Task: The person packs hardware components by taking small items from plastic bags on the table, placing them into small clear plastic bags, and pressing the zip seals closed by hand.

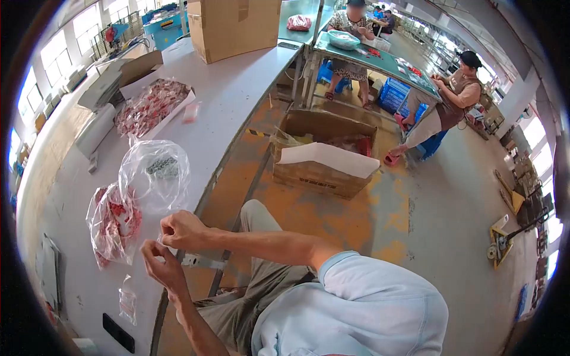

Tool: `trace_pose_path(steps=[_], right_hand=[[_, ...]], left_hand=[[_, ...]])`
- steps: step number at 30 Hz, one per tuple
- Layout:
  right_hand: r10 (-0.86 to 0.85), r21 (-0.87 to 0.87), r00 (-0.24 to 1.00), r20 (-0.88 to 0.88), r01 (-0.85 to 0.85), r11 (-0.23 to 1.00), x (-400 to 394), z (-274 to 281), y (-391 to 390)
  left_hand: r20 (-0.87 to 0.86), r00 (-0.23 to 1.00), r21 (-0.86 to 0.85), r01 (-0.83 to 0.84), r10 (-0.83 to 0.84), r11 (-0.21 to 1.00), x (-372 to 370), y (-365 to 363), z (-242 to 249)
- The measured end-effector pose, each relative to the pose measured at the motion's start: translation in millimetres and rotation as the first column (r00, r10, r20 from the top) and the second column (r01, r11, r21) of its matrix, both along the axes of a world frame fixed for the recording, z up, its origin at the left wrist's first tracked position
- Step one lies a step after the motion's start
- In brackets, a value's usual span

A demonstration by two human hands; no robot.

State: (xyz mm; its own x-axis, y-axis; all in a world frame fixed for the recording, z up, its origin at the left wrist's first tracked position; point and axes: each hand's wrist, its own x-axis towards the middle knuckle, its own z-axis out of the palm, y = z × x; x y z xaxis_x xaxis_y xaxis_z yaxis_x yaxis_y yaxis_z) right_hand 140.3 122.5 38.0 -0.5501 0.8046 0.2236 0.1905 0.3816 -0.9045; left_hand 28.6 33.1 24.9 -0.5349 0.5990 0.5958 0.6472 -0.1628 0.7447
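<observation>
My right hand (183, 230) is closed in a pinch over the edge of the pale table (202, 113). Just below it, my left hand (164, 268) has its fingers curled together, almost touching the right. Whatever sits between the fingertips is too small to make out; a hint of clear plastic shows there. Beyond the hands lies an open clear plastic bag (133, 193) with small dark green pieces (162, 168) in it. Left of my hands rests a clear bag of red pieces (113, 228). A small clear bag (127, 304) lies nearer to me.
A black phone (119, 333) lies near the table's front. Farther along are a heap of small red-filled packets (153, 108) and a large cardboard box (234, 29). On the floor to the right stands an open carton (323, 178). Two people work at a green table (380, 62).
</observation>
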Motion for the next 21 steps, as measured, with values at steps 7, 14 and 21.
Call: trace_pose_path(steps=[7, 14, 21], right_hand=[[-0.014, -0.032, 0.995, 0.098, 0.017, 0.999, -12.8, -19.5, 1.0], [0.024, 0.002, 0.993, 0.116, -0.025, 1.000, -34.2, -5.2, -3.0], [0.108, 0.025, 0.993, 0.052, -0.109, 0.994, -27.4, 10.8, -10.4]], left_hand=[[-0.471, 0.872, -0.230, 0.023, -0.132, 0.973, -27.0, -15.5, -18.8], [-0.468, 0.882, -0.180, -0.027, -0.062, 0.983, -38.1, -24.6, 2.0], [-0.190, 0.972, -0.165, 0.110, -0.141, 0.980, -53.0, -37.9, -15.3]])
